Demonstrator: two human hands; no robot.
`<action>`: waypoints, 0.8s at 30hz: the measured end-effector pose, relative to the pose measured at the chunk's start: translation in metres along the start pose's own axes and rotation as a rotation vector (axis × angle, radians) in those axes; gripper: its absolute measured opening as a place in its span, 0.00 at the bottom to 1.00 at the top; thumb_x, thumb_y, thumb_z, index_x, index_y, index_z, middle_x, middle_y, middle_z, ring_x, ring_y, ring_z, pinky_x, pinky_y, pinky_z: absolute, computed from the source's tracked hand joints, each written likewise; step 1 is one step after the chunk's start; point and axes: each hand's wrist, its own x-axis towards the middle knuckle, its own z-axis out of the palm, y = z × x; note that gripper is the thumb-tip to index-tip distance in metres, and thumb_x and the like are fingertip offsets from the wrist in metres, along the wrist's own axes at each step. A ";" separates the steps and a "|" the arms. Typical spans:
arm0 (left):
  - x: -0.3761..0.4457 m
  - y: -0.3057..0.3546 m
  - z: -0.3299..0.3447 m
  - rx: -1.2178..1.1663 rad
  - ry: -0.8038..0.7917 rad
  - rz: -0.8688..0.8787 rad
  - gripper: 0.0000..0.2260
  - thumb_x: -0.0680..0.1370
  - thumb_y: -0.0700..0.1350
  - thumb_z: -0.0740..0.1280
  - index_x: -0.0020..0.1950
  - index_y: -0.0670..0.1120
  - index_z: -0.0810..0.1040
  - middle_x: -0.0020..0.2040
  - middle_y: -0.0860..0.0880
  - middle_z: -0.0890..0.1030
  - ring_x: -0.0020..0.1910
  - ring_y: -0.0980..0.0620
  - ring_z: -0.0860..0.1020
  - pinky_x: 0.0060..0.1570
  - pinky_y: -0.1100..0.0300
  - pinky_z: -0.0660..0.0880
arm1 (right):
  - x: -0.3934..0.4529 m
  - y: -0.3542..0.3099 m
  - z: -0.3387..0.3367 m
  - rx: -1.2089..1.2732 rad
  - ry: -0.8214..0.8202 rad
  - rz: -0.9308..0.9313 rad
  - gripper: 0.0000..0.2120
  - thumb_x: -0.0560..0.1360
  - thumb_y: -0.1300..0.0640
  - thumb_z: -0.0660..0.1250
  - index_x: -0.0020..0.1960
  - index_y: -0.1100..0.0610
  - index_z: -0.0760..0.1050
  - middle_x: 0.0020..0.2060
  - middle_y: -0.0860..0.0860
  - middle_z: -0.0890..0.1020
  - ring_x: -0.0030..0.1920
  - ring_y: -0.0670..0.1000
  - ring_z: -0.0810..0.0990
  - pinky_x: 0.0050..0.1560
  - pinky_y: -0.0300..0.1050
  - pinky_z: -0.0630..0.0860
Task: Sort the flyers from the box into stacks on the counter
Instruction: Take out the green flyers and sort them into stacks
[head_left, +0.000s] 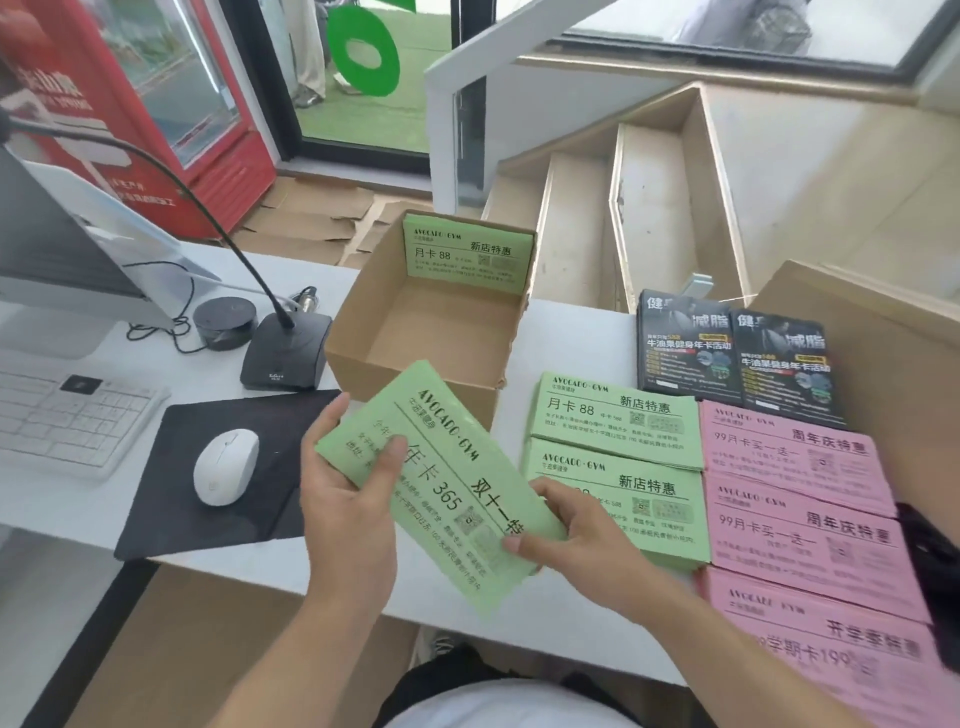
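Left hand (345, 499) and right hand (566, 535) both grip a green bundle (441, 483). Stacks (618, 431) lie at 3 o'clock; box (431, 332), at 12, holds one last bundle (467, 254).

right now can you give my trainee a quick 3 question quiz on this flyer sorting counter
1. True or false: the brown cardboard box still has green flyers leaning against its far wall.
2. Multiple choice: the tilted green flyer bundle printed 365 is gripped by A) the left hand only, B) the right hand only, C) both hands.
3. Short answer: what colour are the flyer stacks just right of the two flat green flyer stacks on the white counter?

Key: 1 true. 2 C. 3 pink.
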 end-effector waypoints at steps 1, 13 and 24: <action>0.001 -0.007 0.003 0.032 0.002 -0.035 0.27 0.75 0.39 0.74 0.70 0.56 0.71 0.55 0.48 0.86 0.55 0.49 0.84 0.55 0.48 0.78 | -0.008 0.005 -0.010 0.002 0.053 0.035 0.15 0.75 0.63 0.75 0.59 0.57 0.76 0.51 0.52 0.87 0.50 0.56 0.86 0.45 0.53 0.83; 0.004 -0.096 0.057 0.702 -0.474 -0.142 0.38 0.78 0.42 0.73 0.80 0.57 0.56 0.47 0.51 0.81 0.41 0.58 0.81 0.37 0.70 0.74 | -0.032 0.030 -0.103 -0.169 0.854 0.129 0.24 0.77 0.56 0.74 0.67 0.42 0.68 0.49 0.45 0.84 0.41 0.42 0.84 0.40 0.43 0.79; 0.014 -0.101 0.060 0.890 -0.543 -0.167 0.42 0.76 0.45 0.75 0.82 0.53 0.52 0.71 0.53 0.72 0.64 0.52 0.75 0.65 0.51 0.74 | -0.030 0.065 -0.100 -0.771 0.816 0.124 0.32 0.74 0.50 0.75 0.74 0.50 0.67 0.69 0.49 0.73 0.69 0.51 0.68 0.72 0.49 0.65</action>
